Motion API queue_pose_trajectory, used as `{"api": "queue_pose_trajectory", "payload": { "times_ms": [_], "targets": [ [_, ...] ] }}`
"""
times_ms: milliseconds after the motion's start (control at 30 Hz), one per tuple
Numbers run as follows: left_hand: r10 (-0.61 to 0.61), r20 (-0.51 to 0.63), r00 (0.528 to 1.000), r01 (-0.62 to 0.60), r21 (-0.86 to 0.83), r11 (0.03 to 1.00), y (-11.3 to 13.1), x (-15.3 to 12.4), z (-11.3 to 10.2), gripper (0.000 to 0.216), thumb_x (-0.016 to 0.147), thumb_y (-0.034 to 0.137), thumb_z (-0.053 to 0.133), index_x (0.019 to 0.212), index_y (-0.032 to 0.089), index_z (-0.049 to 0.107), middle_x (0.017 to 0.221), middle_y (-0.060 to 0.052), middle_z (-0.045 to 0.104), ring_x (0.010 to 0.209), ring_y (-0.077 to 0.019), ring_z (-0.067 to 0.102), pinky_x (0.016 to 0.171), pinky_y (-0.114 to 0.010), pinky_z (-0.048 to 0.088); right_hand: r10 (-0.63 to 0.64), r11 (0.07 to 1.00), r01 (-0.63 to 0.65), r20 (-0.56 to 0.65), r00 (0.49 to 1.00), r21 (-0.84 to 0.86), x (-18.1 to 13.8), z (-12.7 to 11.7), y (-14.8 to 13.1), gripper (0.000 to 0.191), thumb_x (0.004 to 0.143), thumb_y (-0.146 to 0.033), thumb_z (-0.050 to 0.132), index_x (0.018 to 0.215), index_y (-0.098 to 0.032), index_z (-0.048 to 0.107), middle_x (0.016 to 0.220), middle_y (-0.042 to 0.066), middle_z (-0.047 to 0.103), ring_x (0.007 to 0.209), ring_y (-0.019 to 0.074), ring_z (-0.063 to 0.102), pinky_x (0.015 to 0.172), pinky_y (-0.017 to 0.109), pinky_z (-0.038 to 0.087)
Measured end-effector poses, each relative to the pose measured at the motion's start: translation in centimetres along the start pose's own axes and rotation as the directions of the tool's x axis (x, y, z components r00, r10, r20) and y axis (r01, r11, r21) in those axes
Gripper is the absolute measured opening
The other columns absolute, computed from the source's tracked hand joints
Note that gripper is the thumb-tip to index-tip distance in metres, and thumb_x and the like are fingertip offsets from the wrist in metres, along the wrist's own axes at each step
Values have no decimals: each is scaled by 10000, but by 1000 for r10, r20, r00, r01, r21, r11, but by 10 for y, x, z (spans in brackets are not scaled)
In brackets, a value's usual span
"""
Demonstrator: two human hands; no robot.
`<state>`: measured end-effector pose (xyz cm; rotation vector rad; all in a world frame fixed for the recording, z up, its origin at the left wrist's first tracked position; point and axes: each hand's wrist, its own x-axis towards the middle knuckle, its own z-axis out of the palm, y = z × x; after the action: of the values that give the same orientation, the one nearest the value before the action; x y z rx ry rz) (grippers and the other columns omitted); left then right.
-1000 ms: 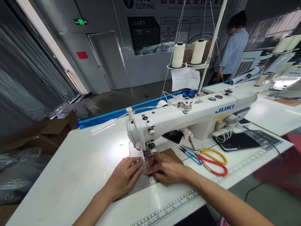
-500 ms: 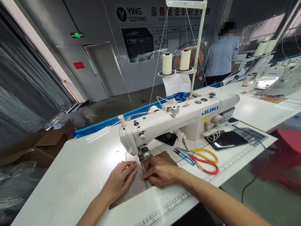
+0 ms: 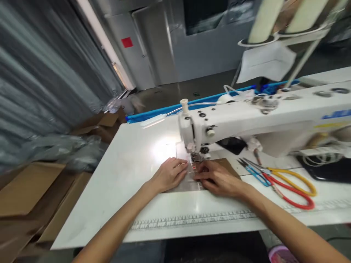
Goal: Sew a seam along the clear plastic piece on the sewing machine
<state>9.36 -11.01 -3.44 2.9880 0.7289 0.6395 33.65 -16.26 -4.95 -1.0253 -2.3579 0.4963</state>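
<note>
A white sewing machine (image 3: 236, 120) stands over a thin, brownish, partly see-through sheet (image 3: 181, 187), which lies under its presser foot (image 3: 195, 157). Left of the needle, my left hand (image 3: 170, 174) rests on the sheet with fingers stretched out flat. On the other side, my right hand (image 3: 219, 179) has its fingers bent and drawn together at the sheet, close to the presser foot. A small red mark (image 3: 194, 167) shows between the hands. More of the brown material (image 3: 226, 166) extends behind my right hand. Blur hides the exact fingertip contact.
Scissors with red and yellow handles (image 3: 294, 190) and blue thread snips (image 3: 257, 175) lie to the right. A printed ruler (image 3: 192, 220) runs along the table's front. Thread cones (image 3: 264, 22) stand behind the machine. Cardboard boxes (image 3: 30, 186) and plastic sit left of the table.
The view has swung left and down, so the machine and hands appear farther right. Both hands stay beside the presser foot on the sheet. The person in the background is out of view.
</note>
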Motion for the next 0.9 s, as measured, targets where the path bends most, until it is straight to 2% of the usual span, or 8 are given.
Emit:
{"api": "queue_pose_trajectory", "payload": {
  "times_ms": [233, 433, 600, 767, 900],
  "targets": [
    [-5, 66, 998, 7, -34, 999, 4, 1, 9, 268, 980, 281, 433, 1127, 120, 589, 1184, -119, 639, 994, -199, 617, 836, -381, 516, -30, 999, 31, 14, 999, -34, -5, 6, 11, 327, 867, -177, 551, 1126, -295, 712, 1062, 88, 593, 993, 217, 589, 877, 406, 527],
    [8, 137, 991, -15, 53, 998, 9, 1, 11, 344, 974, 343, 432, 1157, 99, 591, 1222, -123, 615, 940, -218, 568, 844, -395, 492, -18, 998, 20, 36, 999, -62, -6, 4, 10, 330, 883, -207, 547, 1162, -303, 694, 1087, 94, 587, 1023, 232, 586, 893, 433, 526],
    [-54, 189, 980, 26, 148, 989, 16, 4, 8, 416, 978, 398, 407, 1202, 90, 575, 1301, -136, 558, 966, -241, 528, 821, -398, 459, -23, 997, 25, 25, 999, -72, -6, 3, 7, 342, 909, -206, 506, 1193, -291, 678, 1090, 100, 597, 1026, 234, 587, 889, 430, 530],
    [-70, 235, 969, 23, 197, 980, 6, 17, 9, 429, 987, 397, 387, 1228, 93, 568, 1333, -153, 521, 987, -246, 519, 834, -406, 416, 26, 993, -29, -37, 999, -110, -3, 7, 10, 323, 933, -245, 493, 1201, -244, 672, 1070, 119, 603, 943, 227, 632, 832, 407, 563],
    [-60, 237, 970, 19, 171, 985, -4, 21, 9, 436, 999, 401, 352, 1236, 106, 568, 1342, -137, 526, 1017, -248, 513, 872, -416, 389, 25, 989, -36, -81, 996, -141, 0, 8, 8, 333, 968, -264, 439, 1212, -219, 660, 1053, 125, 617, 889, 220, 652, 757, 381, 583]
  ]
}}
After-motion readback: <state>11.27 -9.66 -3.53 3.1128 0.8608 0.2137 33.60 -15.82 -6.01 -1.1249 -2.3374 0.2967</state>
